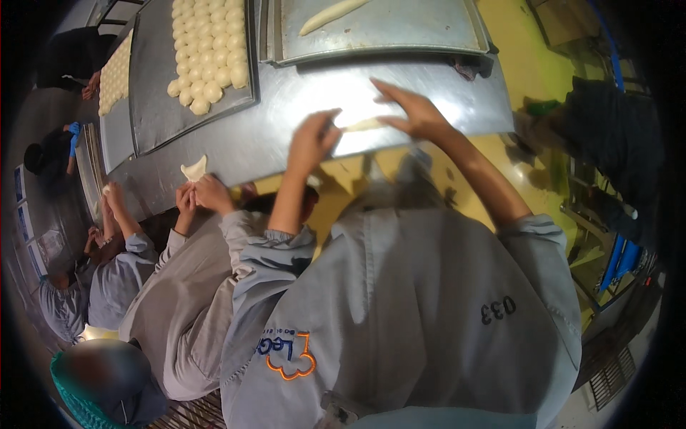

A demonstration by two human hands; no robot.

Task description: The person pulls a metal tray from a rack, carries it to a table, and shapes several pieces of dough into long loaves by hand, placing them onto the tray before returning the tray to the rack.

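Observation:
A short, pale strip of dough [363, 124] lies on the shiny metal table between my hands. My left hand [313, 141] is bent round the strip's left end, its fingers curled and slightly blurred. At the other end, my right hand [418, 113] touches the dough with its thumb, while the forefinger stretches out away from it over the table. Beyond my hands, a long rolled piece of dough [332, 16] rests on a metal baking tray [386, 36].
Many round dough balls [207, 53] fill part of a dark tray [153, 86] at the far left. Beside me on the left, a co-worker's hands [204, 193] hold a flat dough piece [194, 170]. More people work further left. The metal table's [493, 100] right end borders a yellow floor.

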